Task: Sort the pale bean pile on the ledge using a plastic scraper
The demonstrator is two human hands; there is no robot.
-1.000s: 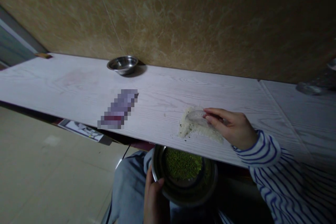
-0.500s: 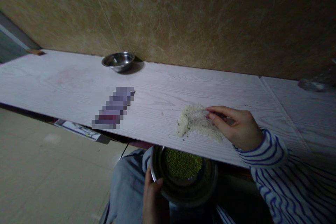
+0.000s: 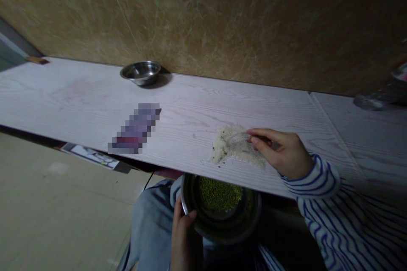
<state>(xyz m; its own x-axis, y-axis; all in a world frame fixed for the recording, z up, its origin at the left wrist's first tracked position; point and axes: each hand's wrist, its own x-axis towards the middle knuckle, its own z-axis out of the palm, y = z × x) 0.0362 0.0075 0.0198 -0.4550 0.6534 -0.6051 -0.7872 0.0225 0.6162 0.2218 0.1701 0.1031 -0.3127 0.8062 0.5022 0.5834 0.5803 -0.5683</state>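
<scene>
My left hand [image 3: 186, 230] grips the left rim of a metal bowl [image 3: 229, 237], which sits tilted in my lap below the table edge. Green mung beans [image 3: 219, 194] cover part of its bottom. Pinched in my right hand [image 3: 282, 150] is a clear, curved plastic piece [image 3: 237, 137]; its exact kind does not show. It lies over a spread of white rice grains [image 3: 219, 148] on the white wood-grain table [image 3: 184, 93]. Several dark specks or beans dot the rice, mostly on its left side. My right palm hides part of the plastic piece.
A small steel bowl [image 3: 141, 74] stands at the back by the marbled wall [image 3: 190, 17]. A blurred-out flat purple item [image 3: 136, 129] lies left of the rice. Clear plastic [image 3: 369, 102] sits far right. An open drawer or shelf [image 3: 90, 156] juts beneath the table's front edge.
The view has shifted slightly. The plastic piece has moved a little over the rice in my right hand, baring more grains at the left. My left hand keeps its hold on the metal bowl.
</scene>
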